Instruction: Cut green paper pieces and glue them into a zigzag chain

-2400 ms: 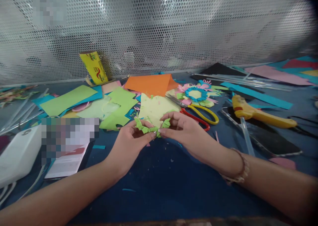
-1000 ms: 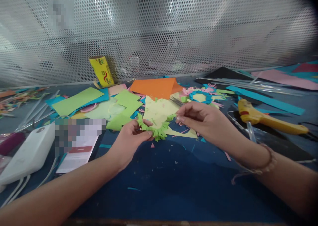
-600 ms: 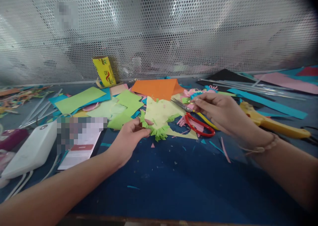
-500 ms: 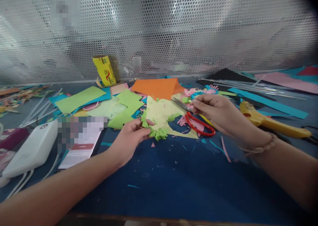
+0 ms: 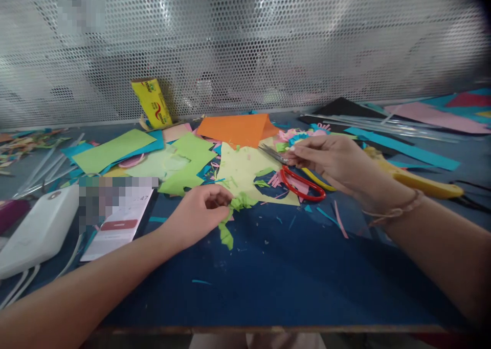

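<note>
Green paper strip [image 5: 241, 201] droops at mid-frame, pinched by your left hand's [image 5: 200, 213] thumb and fingers; a hard tug could tear its cut edge. Right of centre, your right hand [image 5: 335, 165] bunches its fingertips by the scissors [image 5: 272, 153], where a slip could nick you; I cannot tell whether they grip anything. Left to right: one phone [image 5: 125, 234], one strip, one pair of scissors, one glue gun [image 5: 425, 182].
</note>
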Available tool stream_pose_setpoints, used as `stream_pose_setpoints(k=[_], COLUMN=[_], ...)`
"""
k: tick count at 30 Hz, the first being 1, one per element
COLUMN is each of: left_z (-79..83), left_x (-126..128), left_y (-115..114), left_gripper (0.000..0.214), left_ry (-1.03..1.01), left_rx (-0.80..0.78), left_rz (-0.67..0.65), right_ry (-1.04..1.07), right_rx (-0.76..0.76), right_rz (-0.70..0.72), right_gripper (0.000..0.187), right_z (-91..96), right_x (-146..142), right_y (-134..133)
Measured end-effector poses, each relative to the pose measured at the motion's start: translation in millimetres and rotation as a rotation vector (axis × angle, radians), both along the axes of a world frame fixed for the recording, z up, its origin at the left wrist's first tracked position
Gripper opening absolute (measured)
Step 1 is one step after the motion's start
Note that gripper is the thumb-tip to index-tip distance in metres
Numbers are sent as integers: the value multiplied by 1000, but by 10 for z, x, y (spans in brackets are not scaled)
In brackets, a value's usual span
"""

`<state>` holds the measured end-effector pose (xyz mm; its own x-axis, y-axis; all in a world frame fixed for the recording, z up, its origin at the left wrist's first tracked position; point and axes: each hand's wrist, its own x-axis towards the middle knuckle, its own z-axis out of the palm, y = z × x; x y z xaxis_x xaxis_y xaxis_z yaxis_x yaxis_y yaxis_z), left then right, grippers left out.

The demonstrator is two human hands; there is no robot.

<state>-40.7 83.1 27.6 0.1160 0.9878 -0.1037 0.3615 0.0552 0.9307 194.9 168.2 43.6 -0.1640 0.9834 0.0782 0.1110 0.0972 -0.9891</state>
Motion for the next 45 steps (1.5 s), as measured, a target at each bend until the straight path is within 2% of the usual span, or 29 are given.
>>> stream_pose_setpoints(k=[5,8,13,16,22,26,29,32,35,41,45], left_z=[18,-10,-15,-5,-14,-37,-55,-58,-40,-19,-12], left_x=[-8,3,4,11,88,123,131,147,174,200,194], left_y=[-25,-48,-35,-22,-68,-86,-92,-103,-114,-124,-135], left_gripper=[12,19,18,13,5,9,11,12,14,4,4], left_ry=[179,222,306,306,165,110,78,93,122,102,48], left_rx=[46,94,221,284,361,453,537,586,601,568,516], left_rz=[-81,-153,-90,-77,-103,-64,-32,-27,-16,-10,5], right_ry=[-77,-172,-248,-155,147,342,464,512,531,524,526], right_rx=[86,70,24,-20,-263,-409,-509,-587,-633,-636,-620], right_rz=[126,153,251,297,387,452,513,592,666,731,740], right_gripper=[15,16,20,18,22,17,20,27,25,25,32], right_z=[-26,-28,-18,-54,-138,-169,-190,-205,-211,-238,-250], right_x=[10,17,-42,-122,-346,-439,-455,-453,-466,-508,-499], right_y=[-29,-35,-101,-168,-380,-485,-509,-513,-522,-544,-538])
